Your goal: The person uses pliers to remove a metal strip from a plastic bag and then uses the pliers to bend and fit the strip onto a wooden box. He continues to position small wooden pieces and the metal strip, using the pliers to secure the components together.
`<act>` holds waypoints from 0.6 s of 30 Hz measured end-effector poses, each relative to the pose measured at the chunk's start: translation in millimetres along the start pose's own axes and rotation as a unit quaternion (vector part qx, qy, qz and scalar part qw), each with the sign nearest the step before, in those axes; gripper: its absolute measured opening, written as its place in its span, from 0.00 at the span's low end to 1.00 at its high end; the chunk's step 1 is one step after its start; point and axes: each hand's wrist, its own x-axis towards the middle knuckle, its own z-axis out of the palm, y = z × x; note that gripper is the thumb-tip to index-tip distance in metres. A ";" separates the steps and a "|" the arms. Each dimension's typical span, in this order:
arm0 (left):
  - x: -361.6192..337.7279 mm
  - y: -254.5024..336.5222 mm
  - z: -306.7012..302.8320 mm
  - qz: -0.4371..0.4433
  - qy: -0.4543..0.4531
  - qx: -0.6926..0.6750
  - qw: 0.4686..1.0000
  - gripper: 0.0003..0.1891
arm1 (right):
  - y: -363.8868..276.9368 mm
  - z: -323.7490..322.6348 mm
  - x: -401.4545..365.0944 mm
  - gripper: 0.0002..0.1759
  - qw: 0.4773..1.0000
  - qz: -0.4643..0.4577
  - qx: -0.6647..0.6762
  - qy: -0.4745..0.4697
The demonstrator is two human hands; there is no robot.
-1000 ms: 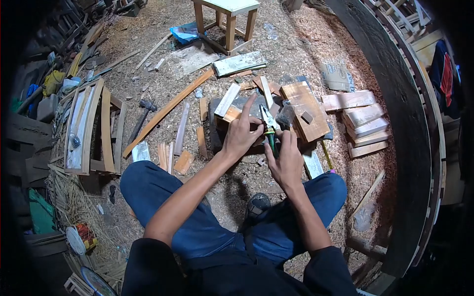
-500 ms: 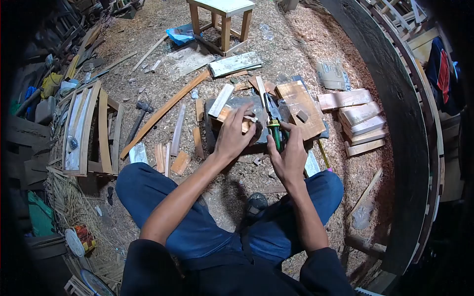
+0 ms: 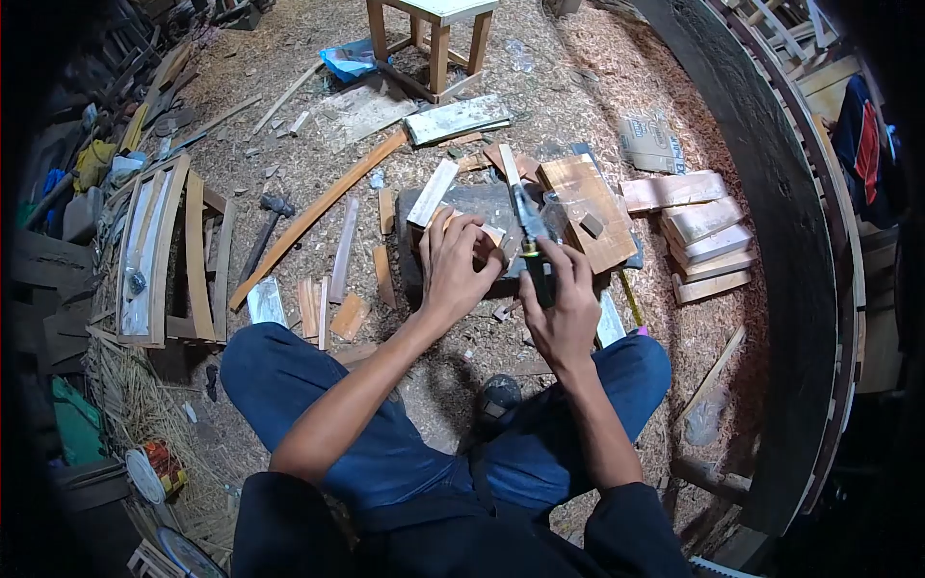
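My left hand (image 3: 453, 258) is curled over a small piece of light wood (image 3: 494, 234) on a dark block (image 3: 409, 260); its fingers hide most of the piece. In my right hand (image 3: 564, 303) is a chisel (image 3: 527, 214) with a dark green handle and a yellow collar. Its metal blade points away from me, just right of the left hand. A pale wooden strip (image 3: 433, 193) lies beyond my left fingers. To the right, a flat brown board (image 3: 585, 207) bears a small dark block (image 3: 592, 225).
Several cut boards (image 3: 703, 226) are stacked at right. A hammer (image 3: 270, 226) and a long wooden strip (image 3: 323, 220) lie on the shavings at left, near a curved wooden frame (image 3: 173, 255). A small stool (image 3: 438, 53) stands ahead. A dark beam (image 3: 780, 241) curves along the right.
My right hand has turned the chisel, so its handle is more covered by my fingers and its blade shows a brighter face. My left fingers have shifted slightly on the wood.
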 end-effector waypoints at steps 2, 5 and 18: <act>-0.2 -1.0 -0.3 -0.002 0.001 -0.003 1.000 0.11 | 3.5 5.4 -4.5 0.28 0.999 -0.023 0.015 0.046; -1.6 -3.3 0.4 -0.002 -0.001 -0.008 1.000 0.10 | 9.1 14.9 -8.1 0.31 0.988 0.039 -0.056 -0.140; -0.2 -0.7 -1.0 -0.013 -0.006 -0.013 1.000 0.10 | 15.5 4.3 3.0 0.26 0.994 0.018 -0.043 -0.102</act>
